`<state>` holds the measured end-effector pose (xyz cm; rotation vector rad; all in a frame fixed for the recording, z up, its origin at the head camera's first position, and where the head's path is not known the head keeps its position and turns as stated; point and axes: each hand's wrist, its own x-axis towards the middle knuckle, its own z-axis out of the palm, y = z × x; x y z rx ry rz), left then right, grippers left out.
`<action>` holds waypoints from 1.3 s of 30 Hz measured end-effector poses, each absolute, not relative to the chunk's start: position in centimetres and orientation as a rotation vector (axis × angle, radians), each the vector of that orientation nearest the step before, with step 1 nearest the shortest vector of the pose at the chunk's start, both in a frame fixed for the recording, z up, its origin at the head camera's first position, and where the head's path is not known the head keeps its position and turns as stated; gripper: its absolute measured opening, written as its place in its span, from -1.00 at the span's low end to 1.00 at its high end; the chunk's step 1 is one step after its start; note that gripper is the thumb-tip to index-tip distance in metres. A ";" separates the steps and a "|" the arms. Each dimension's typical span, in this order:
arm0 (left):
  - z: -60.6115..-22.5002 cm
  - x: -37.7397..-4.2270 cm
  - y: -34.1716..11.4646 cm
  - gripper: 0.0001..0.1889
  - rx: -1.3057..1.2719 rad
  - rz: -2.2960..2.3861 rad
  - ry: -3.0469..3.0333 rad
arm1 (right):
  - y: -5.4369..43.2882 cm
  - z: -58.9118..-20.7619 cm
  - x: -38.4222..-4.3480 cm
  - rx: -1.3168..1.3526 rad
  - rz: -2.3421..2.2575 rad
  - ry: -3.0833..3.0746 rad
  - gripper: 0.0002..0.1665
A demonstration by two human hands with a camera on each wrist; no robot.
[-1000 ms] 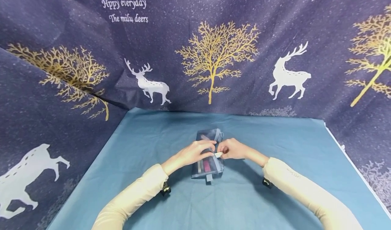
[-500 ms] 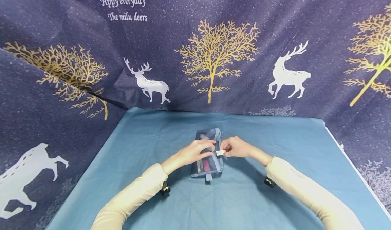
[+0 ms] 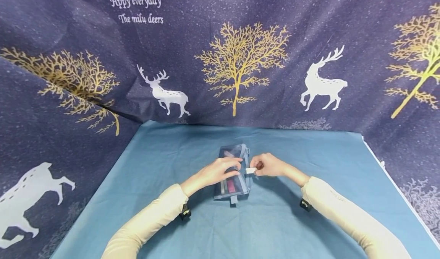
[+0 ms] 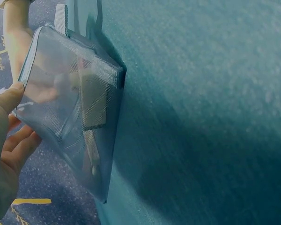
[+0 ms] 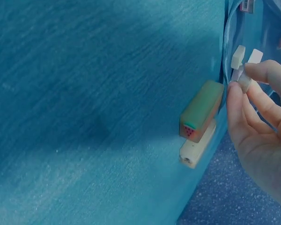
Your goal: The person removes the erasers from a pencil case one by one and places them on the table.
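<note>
A blue see-through mesh zip pouch (image 3: 232,175) lies in the middle of the table. My left hand (image 3: 216,171) pinches its zip edge between thumb and fingers, lifting the mouth in the left wrist view (image 4: 51,84). Through the mesh show a pink item (image 3: 230,185) and a pale, flat item (image 4: 93,98). At the pouch's right side, my right hand (image 3: 269,164) pinches a small white block (image 3: 251,170) at the opening. The right wrist view has pale block ends (image 5: 238,57) just past those fingertips; part of the held piece is hidden by them.
Beside the pouch in the right wrist view lie a green block with a red dotted print (image 5: 201,111) and a cream block (image 5: 196,145). A blue cloth (image 3: 309,156) covers the table. Behind it hangs a dark deer-and-tree curtain (image 3: 206,68).
My right hand has moved a little right and away from the pouch mouth, with the white block between its fingers. My left hand keeps its hold on the pouch.
</note>
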<state>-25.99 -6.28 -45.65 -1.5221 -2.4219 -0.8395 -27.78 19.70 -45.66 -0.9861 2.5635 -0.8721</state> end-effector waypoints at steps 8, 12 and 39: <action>-45.6 -26.0 -6.3 -0.85 -1.537 -0.819 -2.411 | 20.1 -45.7 -27.9 -0.997 -0.871 2.597 -0.88; -45.6 -26.0 -6.2 -0.85 -1.531 -0.821 -2.419 | 20.3 -45.6 -28.0 -0.981 -0.882 2.606 -0.88; -45.8 -26.1 -6.1 -0.89 -1.536 -0.826 -2.412 | 21.5 -45.4 -28.1 -0.842 -0.906 2.688 -0.89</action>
